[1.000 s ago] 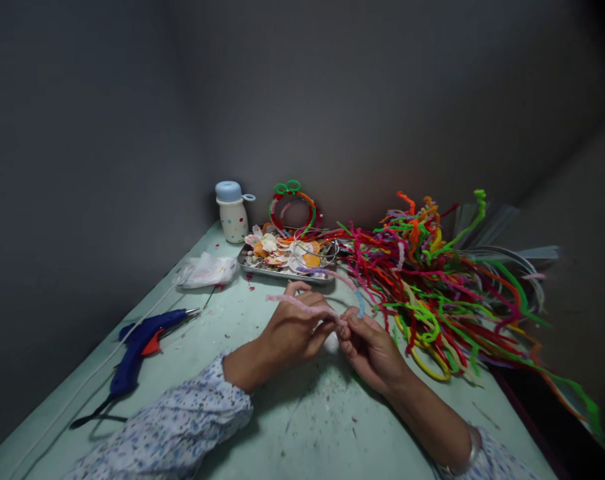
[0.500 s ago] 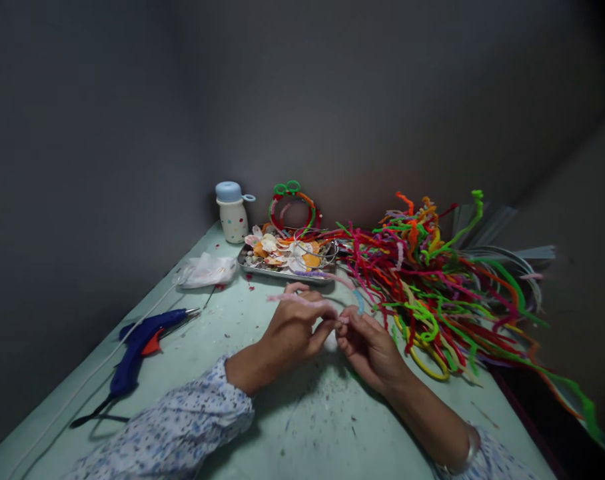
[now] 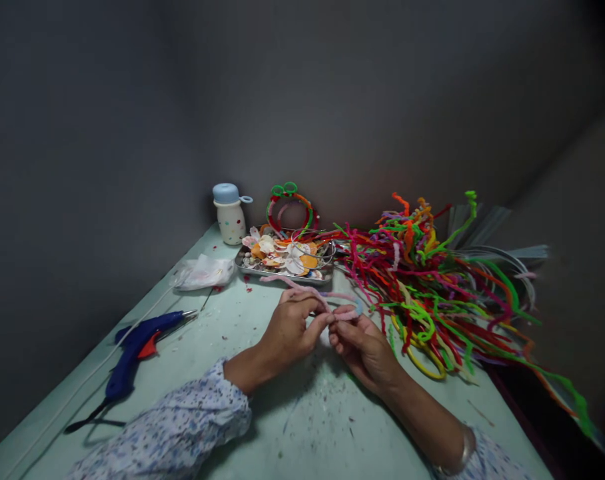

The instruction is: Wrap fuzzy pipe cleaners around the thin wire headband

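A fuzzy pink pipe cleaner (image 3: 302, 289) runs between my two hands, its free end sticking out to the left above my knuckles. My left hand (image 3: 292, 328) pinches it between thumb and fingers. Close against it, my right hand (image 3: 365, 350) is closed on the same pipe cleaner. A curved band wrapped in pink, with a light blue part (image 3: 359, 307), arches behind the fingertips; where it joins the pink strand is hidden by my fingers.
A metal tray (image 3: 282, 275) of paper flowers stands behind my hands, a bottle (image 3: 230, 223) and plastic bag (image 3: 205, 272) to its left. The blue glue gun (image 3: 132, 353) lies at left with its cord. Colourful pipe cleaners (image 3: 422, 280) heap at right, beside a yellow hoop (image 3: 427, 367).
The pink pipe cleaner's free end has swung up, and more of the strand now lies over my right fingertips. The blue part of the band has dipped behind my right hand.
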Motion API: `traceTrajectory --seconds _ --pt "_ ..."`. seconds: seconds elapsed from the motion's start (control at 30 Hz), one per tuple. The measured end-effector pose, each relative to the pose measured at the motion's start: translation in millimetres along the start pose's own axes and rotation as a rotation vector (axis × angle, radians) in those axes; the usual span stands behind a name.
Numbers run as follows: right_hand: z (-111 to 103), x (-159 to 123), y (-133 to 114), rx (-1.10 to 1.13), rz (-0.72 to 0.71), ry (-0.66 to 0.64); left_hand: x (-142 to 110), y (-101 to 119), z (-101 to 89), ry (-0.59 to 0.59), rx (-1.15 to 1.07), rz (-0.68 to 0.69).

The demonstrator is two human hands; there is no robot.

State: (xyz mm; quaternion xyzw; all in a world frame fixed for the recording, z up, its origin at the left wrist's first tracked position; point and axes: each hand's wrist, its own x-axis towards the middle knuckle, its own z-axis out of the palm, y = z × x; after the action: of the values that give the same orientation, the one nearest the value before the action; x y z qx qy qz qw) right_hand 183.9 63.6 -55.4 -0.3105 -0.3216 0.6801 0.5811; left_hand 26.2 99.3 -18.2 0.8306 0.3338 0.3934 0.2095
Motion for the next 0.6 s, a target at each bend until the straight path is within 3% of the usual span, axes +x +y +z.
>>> traceTrajectory --seconds 0.3,0.6 --pt "7.2 -0.2 -1.0 -0.067 -0.075 0.090 2.5 1.9 -0.5 -0.068 -0.285 -0.230" --pt "6.7 1.0 -1.3 -0.044 -0.104 0.110 0.5 -2.3 7.0 -0.026 -0.449 -0.346"
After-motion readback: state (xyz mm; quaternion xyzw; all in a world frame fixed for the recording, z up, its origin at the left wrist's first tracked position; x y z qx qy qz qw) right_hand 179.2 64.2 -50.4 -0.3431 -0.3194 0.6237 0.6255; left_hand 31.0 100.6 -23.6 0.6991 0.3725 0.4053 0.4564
